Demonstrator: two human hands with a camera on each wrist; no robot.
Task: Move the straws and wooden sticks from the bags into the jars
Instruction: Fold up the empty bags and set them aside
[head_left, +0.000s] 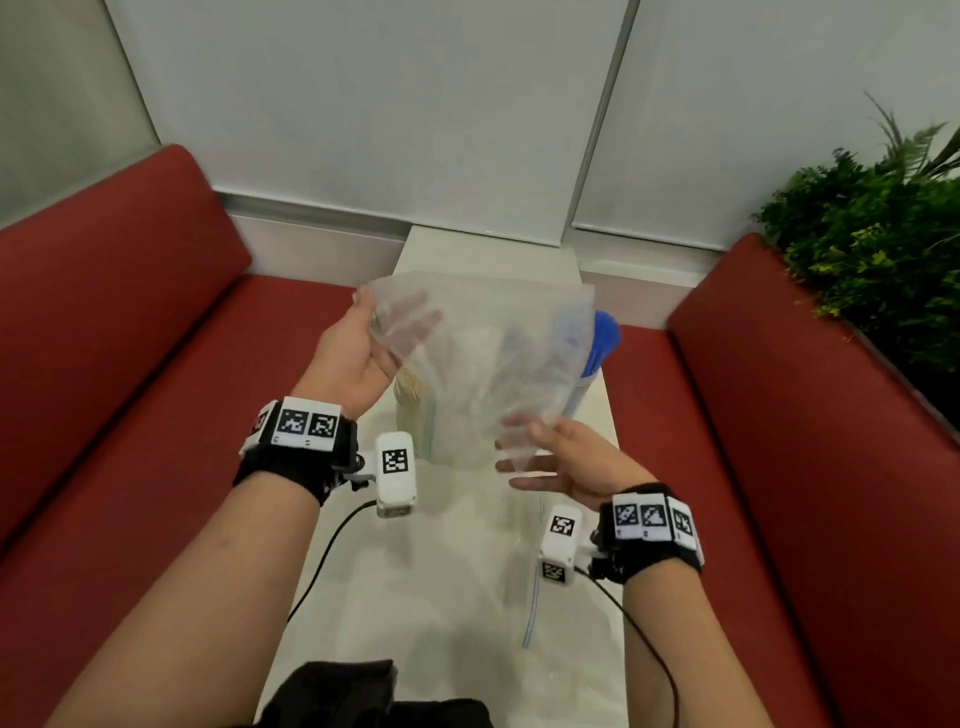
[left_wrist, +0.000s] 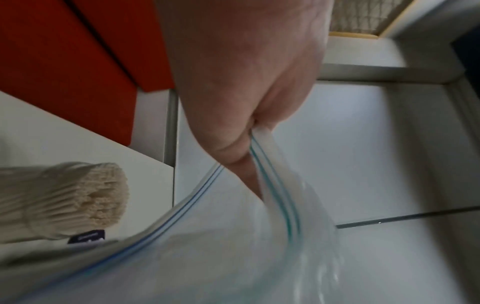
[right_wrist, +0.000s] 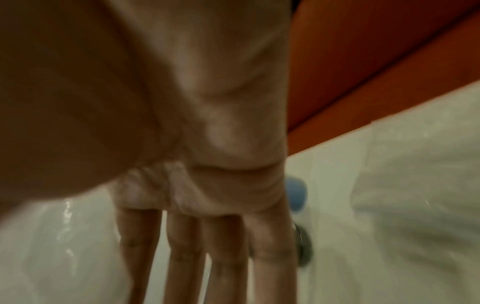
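Both hands hold a clear zip bag (head_left: 493, 353) in the air over the white table (head_left: 415, 597); it looks empty. My left hand (head_left: 389, 317) pinches its upper left corner, thumb in front and fingers behind; in the left wrist view that hand (left_wrist: 249, 139) pinches the blue zip strip of the bag (left_wrist: 233, 257). My right hand (head_left: 524, 441) has its thumb on the lower corner, with straight fingers (right_wrist: 228, 246) under it. Behind the bag stand a jar of wooden sticks (head_left: 410, 410) (left_wrist: 78, 201) and a jar of blue straws (head_left: 600, 343) (right_wrist: 296, 193).
A second clear zip bag (head_left: 530, 623) lies flat on the table near my right wrist. Red sofa cushions (head_left: 130, 338) flank the narrow table on both sides. A green plant (head_left: 883, 234) stands at the far right. Dark cloth (head_left: 374, 691) lies at the near edge.
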